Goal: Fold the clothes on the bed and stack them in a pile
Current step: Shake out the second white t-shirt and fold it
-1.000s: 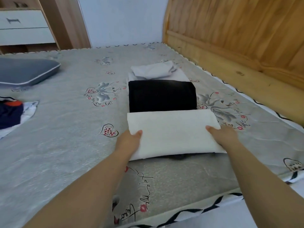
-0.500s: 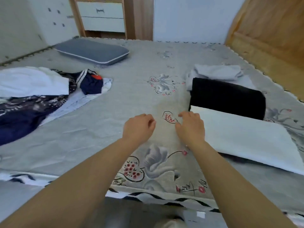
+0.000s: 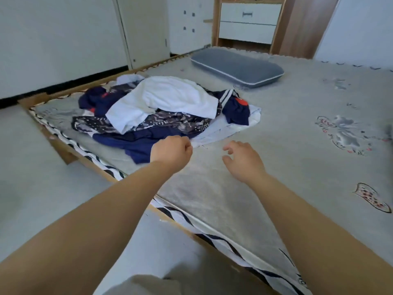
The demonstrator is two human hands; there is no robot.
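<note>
A loose heap of unfolded clothes lies on the bed's left part: a white garment on top, a dark patterned one and navy pieces beneath, a pale sheet-like piece at the right. My left hand hovers at the heap's near edge, fingers curled, holding nothing. My right hand is over bare mattress to the right of it, fingers apart and empty. The folded pile is out of view to the right.
The grey patterned mattress has a striped edge running toward me. A grey pillow lies at the far side. White wardrobe doors and a wooden drawer unit stand behind. Floor is at the left.
Both hands have let go of the folded white garment and swung left with my view; the folded stack has left the frame and the unfolded heap is now in front of my hands.
</note>
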